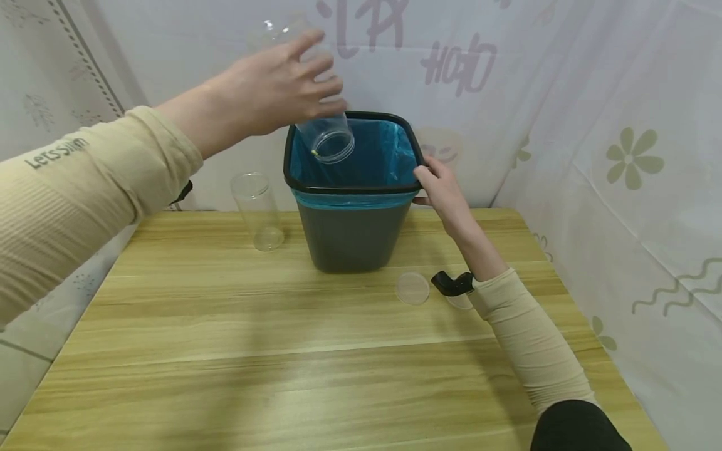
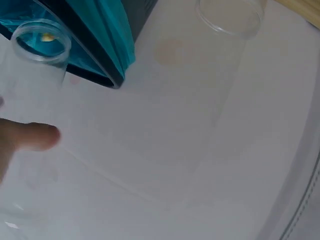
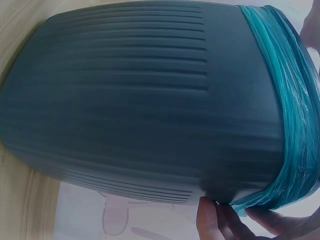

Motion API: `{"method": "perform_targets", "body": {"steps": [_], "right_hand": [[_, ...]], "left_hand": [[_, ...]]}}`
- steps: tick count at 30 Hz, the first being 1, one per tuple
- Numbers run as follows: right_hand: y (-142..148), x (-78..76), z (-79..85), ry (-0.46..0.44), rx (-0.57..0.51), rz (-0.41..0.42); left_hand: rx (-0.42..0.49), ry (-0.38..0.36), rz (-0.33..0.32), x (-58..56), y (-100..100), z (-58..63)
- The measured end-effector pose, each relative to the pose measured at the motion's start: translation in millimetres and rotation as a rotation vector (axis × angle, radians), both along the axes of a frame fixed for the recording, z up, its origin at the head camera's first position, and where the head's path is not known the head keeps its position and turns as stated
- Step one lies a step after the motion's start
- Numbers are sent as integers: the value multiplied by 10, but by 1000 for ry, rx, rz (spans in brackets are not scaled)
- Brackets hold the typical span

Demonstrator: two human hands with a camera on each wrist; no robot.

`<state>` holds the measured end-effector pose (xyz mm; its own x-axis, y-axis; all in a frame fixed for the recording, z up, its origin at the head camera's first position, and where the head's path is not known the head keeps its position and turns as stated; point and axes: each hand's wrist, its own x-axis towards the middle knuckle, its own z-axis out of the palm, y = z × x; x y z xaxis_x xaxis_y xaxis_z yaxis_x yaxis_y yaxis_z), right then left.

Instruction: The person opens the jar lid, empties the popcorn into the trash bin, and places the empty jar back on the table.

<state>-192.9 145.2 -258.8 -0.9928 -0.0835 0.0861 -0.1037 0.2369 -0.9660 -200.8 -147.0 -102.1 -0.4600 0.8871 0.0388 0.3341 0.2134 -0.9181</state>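
Observation:
My left hand (image 1: 276,91) holds a clear plastic jar (image 1: 323,128), tipped with its mouth down over a dark grey trash bin (image 1: 355,232). A small yellow bit (image 1: 314,152) shows at the jar's mouth; in the left wrist view a yellow spot (image 2: 47,37) is seen through it. The bin has a black rim and a blue liner bag (image 1: 389,141). At the rim's right side, my right hand (image 1: 445,191) grips the bin, thumb on top. The right wrist view shows its fingers (image 3: 207,220) against the bin's side and the folded liner.
Another clear jar (image 1: 256,213) stands left of the bin on the wooden table (image 1: 237,351). Two clear round lids lie to the right: one lid (image 1: 413,289) in full view, the other lid (image 1: 460,302) partly under the right wrist. A printed white curtain (image 1: 564,125) hangs behind.

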Motion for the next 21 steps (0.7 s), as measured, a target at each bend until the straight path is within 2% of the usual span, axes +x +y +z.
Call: {"method": "perform_targets", "body": {"steps": [3,9,11,21], "right_hand": [[-6,2,-2,-1,-7,2],[-30,0,3,-3,-4,1],[-32,-2,7,-4,-7,3],[-34,0,5,-4,-3,0]], "left_hand": [[-35,2,-39,1,5,0],[120,-20,21,16,-27,5],[141,-15,34,22,-38,6],[153,-2,19,8,-80,-16]]}}
